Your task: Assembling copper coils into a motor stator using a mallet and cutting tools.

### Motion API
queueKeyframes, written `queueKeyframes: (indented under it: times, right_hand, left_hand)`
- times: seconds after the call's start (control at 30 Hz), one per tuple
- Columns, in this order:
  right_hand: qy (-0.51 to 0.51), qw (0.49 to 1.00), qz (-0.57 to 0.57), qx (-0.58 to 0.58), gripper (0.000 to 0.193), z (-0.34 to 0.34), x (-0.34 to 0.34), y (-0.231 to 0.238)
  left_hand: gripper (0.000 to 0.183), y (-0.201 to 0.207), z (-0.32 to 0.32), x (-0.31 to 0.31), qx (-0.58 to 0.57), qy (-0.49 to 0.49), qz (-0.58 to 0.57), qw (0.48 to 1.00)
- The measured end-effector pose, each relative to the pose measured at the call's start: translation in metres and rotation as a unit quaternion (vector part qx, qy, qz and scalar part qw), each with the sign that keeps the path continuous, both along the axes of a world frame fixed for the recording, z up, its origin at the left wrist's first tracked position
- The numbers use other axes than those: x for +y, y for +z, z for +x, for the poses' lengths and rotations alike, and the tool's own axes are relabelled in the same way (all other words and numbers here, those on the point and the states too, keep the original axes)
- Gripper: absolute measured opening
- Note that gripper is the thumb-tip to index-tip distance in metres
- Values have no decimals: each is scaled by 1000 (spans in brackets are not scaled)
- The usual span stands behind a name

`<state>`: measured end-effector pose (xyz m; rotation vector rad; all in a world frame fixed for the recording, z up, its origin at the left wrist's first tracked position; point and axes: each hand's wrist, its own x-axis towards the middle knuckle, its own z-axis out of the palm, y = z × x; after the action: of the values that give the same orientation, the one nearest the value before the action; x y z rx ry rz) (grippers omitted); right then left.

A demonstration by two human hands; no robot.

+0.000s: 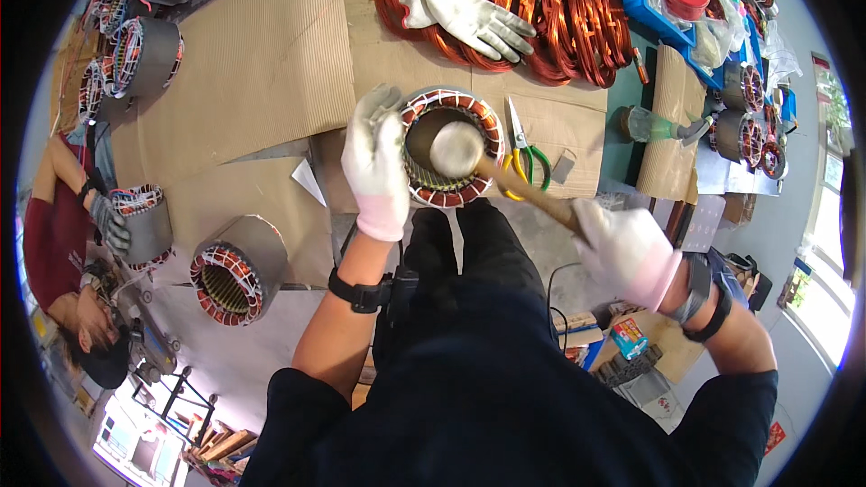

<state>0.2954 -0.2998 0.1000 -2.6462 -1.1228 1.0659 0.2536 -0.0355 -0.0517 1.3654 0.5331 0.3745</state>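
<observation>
In front of me a motor stator [490, 115] stands on end, its copper windings laced with white cord around the open bore. My left hand [374, 162], in a white glove, grips the stator's left side. My right hand [622, 252], also gloved, is closed around the wooden handle of a mallet [457, 150]. The round mallet head is blurred and hangs over the bore; whether it touches the windings I cannot tell. Scissors [519, 149] with yellow and green handles lie just right of the stator.
Coils of copper wire [577, 27] lie at the back, a spare white glove [469, 18] on them. Another stator [239, 266] lies on its side at left. A co-worker's gloved hand [110, 221] touches a further stator [146, 225]. Cardboard [244, 63] covers the bench; a blue crate [645, 0] stands back right.
</observation>
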Motion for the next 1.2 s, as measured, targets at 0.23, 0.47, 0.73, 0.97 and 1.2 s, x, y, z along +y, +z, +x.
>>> queueKeyframes:
  times: [0.23,0.47,0.73,0.97,1.2]
  right_hand:
    - [36,980,-80,-178,15,27,-11,-29]
    - [186,962,-27,-199,13,30,1,-2]
    - [-188,964,182,-52,26,-9,9,-28]
    - [-496,717,193,450,26,-114,75,-91]
    - [-472,774,264,331,26,-105,61,-95]
  left_hand:
    - [47,-7,-7,4,-46,-2,-121,992]
    - [50,-13,-5,3,-65,-26,-37,997]
    - [60,-13,-10,16,-47,-17,-125,991]
    - [77,3,5,-8,13,26,-161,987]
    - [68,-7,1,-4,-20,5,-107,994]
